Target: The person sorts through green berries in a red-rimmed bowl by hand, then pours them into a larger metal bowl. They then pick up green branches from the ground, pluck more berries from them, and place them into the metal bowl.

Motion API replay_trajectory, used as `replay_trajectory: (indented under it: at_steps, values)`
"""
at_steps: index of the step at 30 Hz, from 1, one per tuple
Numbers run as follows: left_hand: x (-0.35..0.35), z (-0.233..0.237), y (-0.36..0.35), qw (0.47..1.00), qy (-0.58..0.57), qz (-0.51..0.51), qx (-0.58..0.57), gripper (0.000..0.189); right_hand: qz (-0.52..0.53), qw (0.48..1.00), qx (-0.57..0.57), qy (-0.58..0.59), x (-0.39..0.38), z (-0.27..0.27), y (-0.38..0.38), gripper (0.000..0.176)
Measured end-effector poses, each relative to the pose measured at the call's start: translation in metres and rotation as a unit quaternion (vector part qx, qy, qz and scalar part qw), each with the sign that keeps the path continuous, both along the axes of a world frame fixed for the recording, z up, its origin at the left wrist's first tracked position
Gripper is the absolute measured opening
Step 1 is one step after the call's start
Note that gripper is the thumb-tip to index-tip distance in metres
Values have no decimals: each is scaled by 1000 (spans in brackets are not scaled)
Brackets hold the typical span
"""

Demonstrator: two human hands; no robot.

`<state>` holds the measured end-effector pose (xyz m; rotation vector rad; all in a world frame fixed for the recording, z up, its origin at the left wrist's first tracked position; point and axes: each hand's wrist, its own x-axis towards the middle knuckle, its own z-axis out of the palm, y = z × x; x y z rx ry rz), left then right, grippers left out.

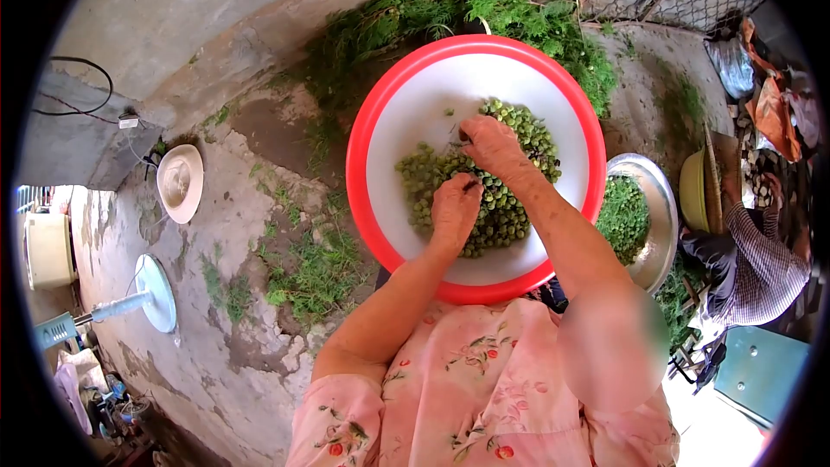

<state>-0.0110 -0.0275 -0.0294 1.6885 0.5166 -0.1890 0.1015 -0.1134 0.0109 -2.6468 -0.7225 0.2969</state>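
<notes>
A large white basin with a red rim [365, 207] holds a heap of small round green fruits or seed pods [501, 229]. Inside it, my left hand [456, 207] rests low over the heap, fingers bent together around something small and dark. My right hand [491, 145] is just above and to the right of it, over the upper part of the heap, its fingers curled with the tips pressed together. What the right fingertips hold, if anything, is too small to make out. The two hands are close but apart.
A metal bowl [663, 207] of green sprigs stands right of the basin. Cut green branches [432, 4] lie behind it. A person in a checked sleeve [765, 259] sits at the right by a yellow basin [692, 190]. Left are a hat [180, 183] and a fan [156, 292].
</notes>
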Motion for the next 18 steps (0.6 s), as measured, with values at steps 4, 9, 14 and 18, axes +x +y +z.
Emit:
replay_trajectory:
  at_steps: [4,9,14,18]
  values:
    - [0,-6,-1,1000,-4,-1,4,16,-14,996,-87,-14,-1,0,12,23]
    - [1,-9,0,1000,7,-9,-3,16,-10,991,-136,-14,1,-7,15,22]
    - [0,2,-2,1000,9,-19,20,18,-85,995,-50,-9,-3,-2,13,19]
    - [0,2,0,999,11,-21,23,18,-120,992,30,-14,1,-10,7,17]
